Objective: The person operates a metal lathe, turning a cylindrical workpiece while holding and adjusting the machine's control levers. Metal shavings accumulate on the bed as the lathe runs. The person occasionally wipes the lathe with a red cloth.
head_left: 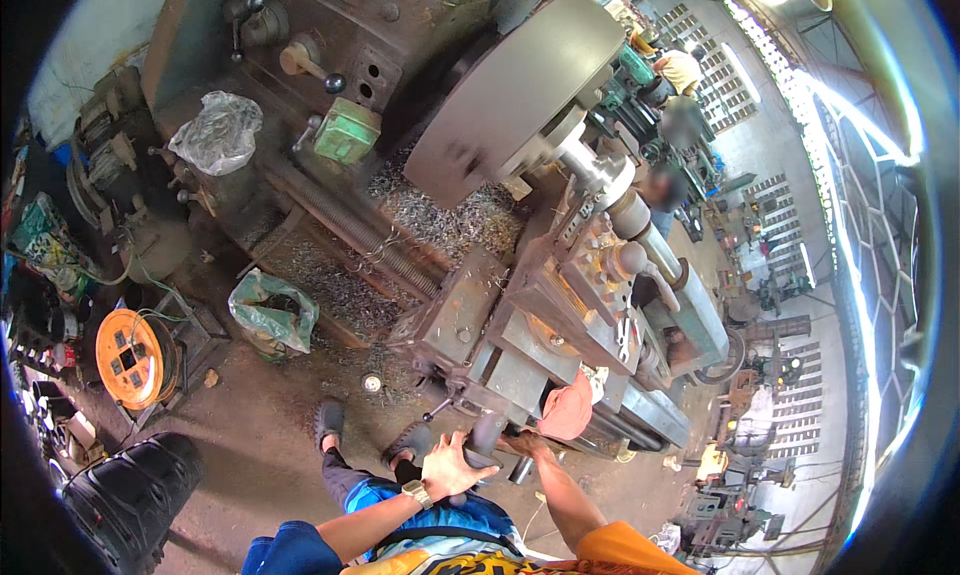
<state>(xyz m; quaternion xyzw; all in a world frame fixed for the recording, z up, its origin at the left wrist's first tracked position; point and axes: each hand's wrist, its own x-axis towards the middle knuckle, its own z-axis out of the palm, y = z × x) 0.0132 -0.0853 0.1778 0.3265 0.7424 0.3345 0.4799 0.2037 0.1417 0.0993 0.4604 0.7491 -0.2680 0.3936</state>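
My left hand [455, 467], with a watch at its wrist, is at the front of a metal lathe, its fingers and thumb round a grey cylindrical handle [487, 433]. To its right my right hand [522, 443] reaches in under the carriage [450, 315], curled on a part I cannot make out. A pinkish-red cloth [567, 411] lies on the carriage just above the right hand. Beyond it are the tool post [622, 262] and a wrench [625, 340]. A shiny metal shaft [600, 172] extends from the large round chuck [520, 95] toward the tailstock [690, 315].
Metal chips [455, 220] fill the bed below the chuck. A lever with a ball knob [437, 411] sticks out near my left hand. On the floor stand a green plastic bag [272, 313], an orange reel [130, 358] and a black case [135, 490]. Other people [680, 75] are among machines farther off.
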